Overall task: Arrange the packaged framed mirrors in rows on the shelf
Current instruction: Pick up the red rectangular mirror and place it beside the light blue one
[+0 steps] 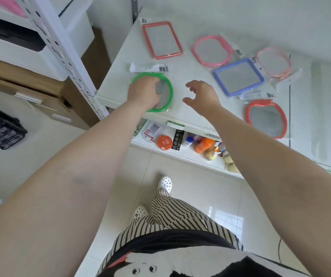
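Observation:
Several packaged framed mirrors lie flat on the white shelf (184, 108). My left hand (143, 91) rests on the round green mirror (167, 90) near the shelf's front left corner, fingers curled over its frame. Just to its right, my right hand (202, 96) hovers over bare shelf with fingers spread and nothing in it. A red rectangular mirror (162, 40) lies at the back left. A pink rounded mirror (212, 50), a blue rectangular mirror (239, 76) and a pale pink mirror (274, 63) overlap at the back right. A red apple-shaped mirror (267, 117) sits at the front right.
A white perforated upright (66, 50) stands left of the shelf. The lower shelf (180, 154) holds small goods, among them an orange tin (164, 142) and an orange bottle (203, 144). Boxes and a dark bag (0, 126) are on the left. My feet stand on tiled floor (200, 186).

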The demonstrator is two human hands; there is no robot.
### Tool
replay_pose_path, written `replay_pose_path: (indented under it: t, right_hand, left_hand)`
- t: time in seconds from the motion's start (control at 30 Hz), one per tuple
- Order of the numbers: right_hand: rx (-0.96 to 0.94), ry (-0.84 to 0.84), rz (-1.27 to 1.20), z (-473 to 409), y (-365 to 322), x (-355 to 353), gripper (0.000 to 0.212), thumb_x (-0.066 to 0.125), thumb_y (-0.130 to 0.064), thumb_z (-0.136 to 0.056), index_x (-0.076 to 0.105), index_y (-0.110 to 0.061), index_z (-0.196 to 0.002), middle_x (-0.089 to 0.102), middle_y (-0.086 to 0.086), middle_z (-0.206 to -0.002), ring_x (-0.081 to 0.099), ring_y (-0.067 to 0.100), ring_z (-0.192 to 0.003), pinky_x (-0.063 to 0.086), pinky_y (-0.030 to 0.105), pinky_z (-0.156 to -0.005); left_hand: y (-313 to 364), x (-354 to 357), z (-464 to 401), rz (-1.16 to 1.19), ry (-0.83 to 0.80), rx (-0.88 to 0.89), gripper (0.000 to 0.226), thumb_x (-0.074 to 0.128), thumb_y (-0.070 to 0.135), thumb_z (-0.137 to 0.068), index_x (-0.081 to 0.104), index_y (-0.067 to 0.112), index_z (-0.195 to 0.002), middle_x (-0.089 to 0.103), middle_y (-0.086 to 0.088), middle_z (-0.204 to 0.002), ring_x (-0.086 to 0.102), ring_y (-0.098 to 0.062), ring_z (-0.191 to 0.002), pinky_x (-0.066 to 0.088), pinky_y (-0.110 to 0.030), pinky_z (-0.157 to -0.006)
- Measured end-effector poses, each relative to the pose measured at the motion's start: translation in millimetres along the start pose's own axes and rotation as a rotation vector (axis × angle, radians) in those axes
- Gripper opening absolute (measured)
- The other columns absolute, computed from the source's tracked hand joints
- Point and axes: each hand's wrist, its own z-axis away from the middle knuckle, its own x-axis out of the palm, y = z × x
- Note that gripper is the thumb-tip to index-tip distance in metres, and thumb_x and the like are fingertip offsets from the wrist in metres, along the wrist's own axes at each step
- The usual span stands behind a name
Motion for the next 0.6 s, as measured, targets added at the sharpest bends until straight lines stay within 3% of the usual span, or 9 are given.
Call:
replay_pose_path:
  t: [0.47,0.6]
  right_hand:
    - [0.012,0.016,-0.018,-157.1,-11.8,-19.2,0.048,0.068,-0.024,-0.085,0.054,-0.015,-0.130,0.059,0.009,-0.126,0.055,0.024,-0.119,0.042,0.031,-0.099]
    - [0.052,0.017,0.004,-184.5,-6.6,-18.8,0.050,0.067,-0.024,-0.086,0.052,-0.014,-0.132,0.059,0.008,-0.129,0.053,0.024,-0.122,0.042,0.032,-0.099]
  left_hand:
    - [-26.5,-27.4,-132.4,0.033,0.073,-0.131,0.045,0.057,0.021,-0.085,0.054,0.013,-0.130,0.058,-0.012,-0.129,0.053,-0.032,-0.122,0.044,-0.039,-0.101]
    - [-22.9,-17.0,-160.9,0.062,0.071,-0.129,0.026,0.054,0.018,-0.085,0.061,0.005,-0.106,0.062,-0.015,-0.113,0.058,-0.034,-0.108,0.043,-0.033,-0.079]
